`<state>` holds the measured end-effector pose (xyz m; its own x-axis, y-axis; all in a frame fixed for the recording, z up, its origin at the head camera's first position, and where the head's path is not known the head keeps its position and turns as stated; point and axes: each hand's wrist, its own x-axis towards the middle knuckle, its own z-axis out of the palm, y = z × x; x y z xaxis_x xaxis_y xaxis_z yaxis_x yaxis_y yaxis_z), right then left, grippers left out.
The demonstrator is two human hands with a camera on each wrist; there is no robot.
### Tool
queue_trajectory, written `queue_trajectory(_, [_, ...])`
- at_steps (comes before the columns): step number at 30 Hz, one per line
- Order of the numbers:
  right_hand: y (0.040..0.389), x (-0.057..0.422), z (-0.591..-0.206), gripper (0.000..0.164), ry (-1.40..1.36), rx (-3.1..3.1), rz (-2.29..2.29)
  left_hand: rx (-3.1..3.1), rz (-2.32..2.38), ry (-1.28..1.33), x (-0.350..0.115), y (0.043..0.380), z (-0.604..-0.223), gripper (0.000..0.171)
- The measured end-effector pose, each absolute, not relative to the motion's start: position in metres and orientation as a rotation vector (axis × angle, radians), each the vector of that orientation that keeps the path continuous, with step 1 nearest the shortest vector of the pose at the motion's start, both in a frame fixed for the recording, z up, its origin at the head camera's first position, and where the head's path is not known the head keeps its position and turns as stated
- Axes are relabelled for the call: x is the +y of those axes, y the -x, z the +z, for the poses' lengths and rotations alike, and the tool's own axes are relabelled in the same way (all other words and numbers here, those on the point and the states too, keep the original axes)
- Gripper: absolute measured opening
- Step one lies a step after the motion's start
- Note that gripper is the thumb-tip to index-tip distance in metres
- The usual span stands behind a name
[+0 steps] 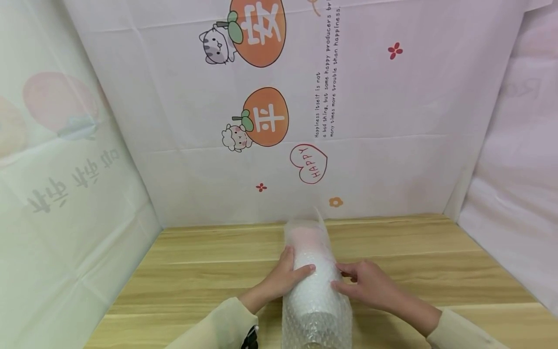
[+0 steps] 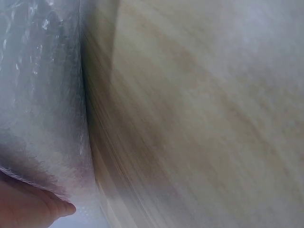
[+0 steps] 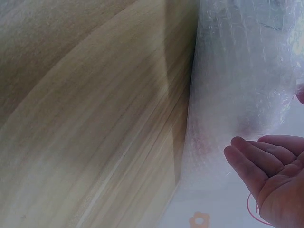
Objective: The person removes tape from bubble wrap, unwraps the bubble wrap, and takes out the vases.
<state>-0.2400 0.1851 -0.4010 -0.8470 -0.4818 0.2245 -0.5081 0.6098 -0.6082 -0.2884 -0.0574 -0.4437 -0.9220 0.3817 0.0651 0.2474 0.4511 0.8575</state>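
Observation:
A long roundish bundle in clear bubble wrap (image 1: 316, 295) lies lengthwise on the table, white showing through the layers; what is inside is hidden. My left hand (image 1: 285, 275) holds its left side, thumb across the top and fingers along the flank. In the left wrist view, fingers (image 2: 35, 206) press against the lower end of the wrap (image 2: 40, 95). On the other side, my right hand (image 1: 368, 283) touches the bundle's right flank with thumb and fingertips. The right wrist view shows nearly straight fingers (image 3: 256, 164) beside the wrap (image 3: 237, 85).
The wood-grain tabletop (image 1: 209, 271) spreads to both sides of the bundle. A white printed cloth (image 1: 370, 160) rises at the table's back edge, close to the bundle's far end. More cloth hangs at the left (image 1: 87, 232) and right (image 1: 514, 194).

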Motion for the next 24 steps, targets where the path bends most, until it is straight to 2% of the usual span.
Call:
queue_trajectory(13, [0.2403,0.1854,-0.4032,0.063,-0.818,-2.806,1.082,2.559,1.482,-0.55,-0.0572,0.2892,-0.4446,0.102])
queue_trajectory(24, [0.2399,0.1862,-0.4034,0.054,-0.841,-2.768,1.092,2.559,1.486,-0.548,-0.0571,0.2886,-0.4444,0.102])
